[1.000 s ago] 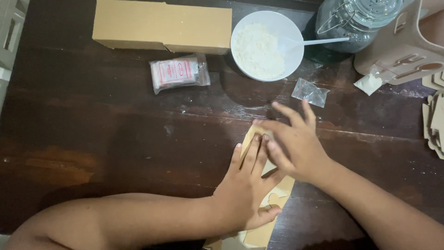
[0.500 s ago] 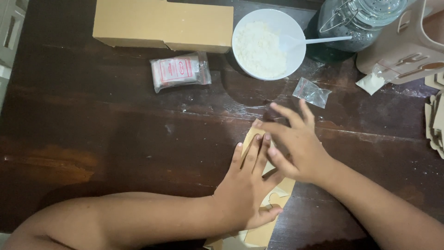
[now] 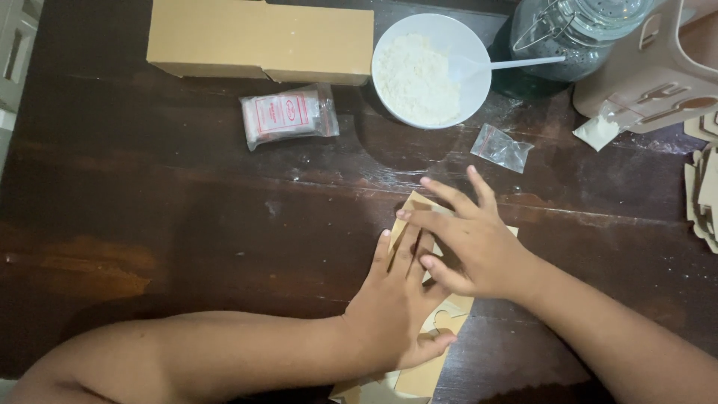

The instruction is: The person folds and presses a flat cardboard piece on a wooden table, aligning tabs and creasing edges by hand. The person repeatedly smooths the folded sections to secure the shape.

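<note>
A flat tan wooden cut-out piece (image 3: 441,329) lies on the dark wooden table (image 3: 187,224). My left hand (image 3: 396,299) lies flat on it, palm down with fingers stretched out. My right hand (image 3: 471,239) rests partly over the left fingers and presses the upper end of the piece, fingers spread. Most of the piece is hidden under both hands.
At the back stand a long tan box (image 3: 262,41), a white bowl of white powder (image 3: 426,71) with a spoon (image 3: 516,63), and a glass jar (image 3: 576,34). A small printed packet (image 3: 288,116) and an empty clear bag (image 3: 502,147) lie nearby. Tan wooden parts (image 3: 703,194) sit at right.
Both hands stay pressed on the piece; my right fingers shift slightly. Nothing else has moved.
</note>
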